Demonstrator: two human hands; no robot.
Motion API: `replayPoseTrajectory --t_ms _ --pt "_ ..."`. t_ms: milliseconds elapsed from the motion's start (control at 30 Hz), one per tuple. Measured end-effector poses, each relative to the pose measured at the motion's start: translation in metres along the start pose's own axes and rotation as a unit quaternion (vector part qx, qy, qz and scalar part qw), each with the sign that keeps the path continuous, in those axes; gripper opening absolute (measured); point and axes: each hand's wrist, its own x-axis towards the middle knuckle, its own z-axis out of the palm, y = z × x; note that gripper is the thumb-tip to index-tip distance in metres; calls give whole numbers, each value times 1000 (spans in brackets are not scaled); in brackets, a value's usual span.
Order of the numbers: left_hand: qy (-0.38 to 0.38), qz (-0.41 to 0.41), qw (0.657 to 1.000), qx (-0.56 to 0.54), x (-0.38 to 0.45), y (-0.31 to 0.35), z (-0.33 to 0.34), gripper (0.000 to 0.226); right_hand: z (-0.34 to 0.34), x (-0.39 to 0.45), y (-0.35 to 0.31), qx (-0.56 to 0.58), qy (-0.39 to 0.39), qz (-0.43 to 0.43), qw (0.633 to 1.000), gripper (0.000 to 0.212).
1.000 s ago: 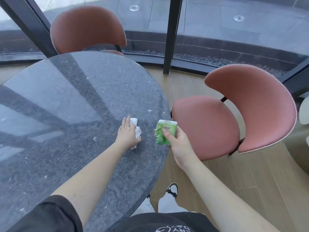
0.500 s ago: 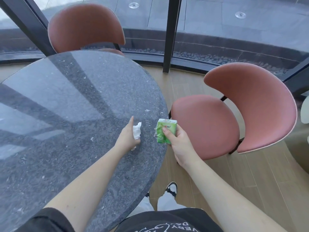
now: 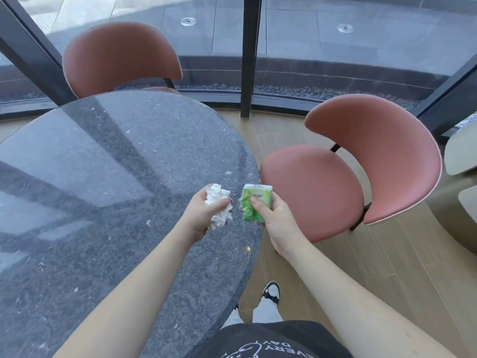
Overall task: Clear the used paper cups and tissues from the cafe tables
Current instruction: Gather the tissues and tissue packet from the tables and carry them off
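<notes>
Over table (image 3: pixel 103 177), left hand (image 3: pixel 204 215) grips tissue (image 3: pixel 218 205).

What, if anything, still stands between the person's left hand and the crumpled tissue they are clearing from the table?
Nothing visible does. The left hand already grips the crumpled tissue above the table; the right hand holds a green packet beside it, apart.
</notes>
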Motion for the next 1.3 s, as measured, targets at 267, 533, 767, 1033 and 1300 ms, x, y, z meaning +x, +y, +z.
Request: replayPoseTrajectory --t_ms 267,533,767,1033,1300 --pt "-104 36 991 76 -10 20 34 22 -12 -40 -11 15 78 -48 996 16" --pt "-182 62 978 81 -24 28 86 24 -43 -94 -14 37 178 -88 979 15" --pt "-270 56 949 155 -49 11 154 27 -87 -157 -13 81 263 -121 954 18" --pt "-365 89 889 262 -113 -4 251 34 -149 -248 -3 147 369 -167 902 16" --pt "-460 64 830 308 -208 -59 350 26 -210 -375 20 179 498 -183 829 17"
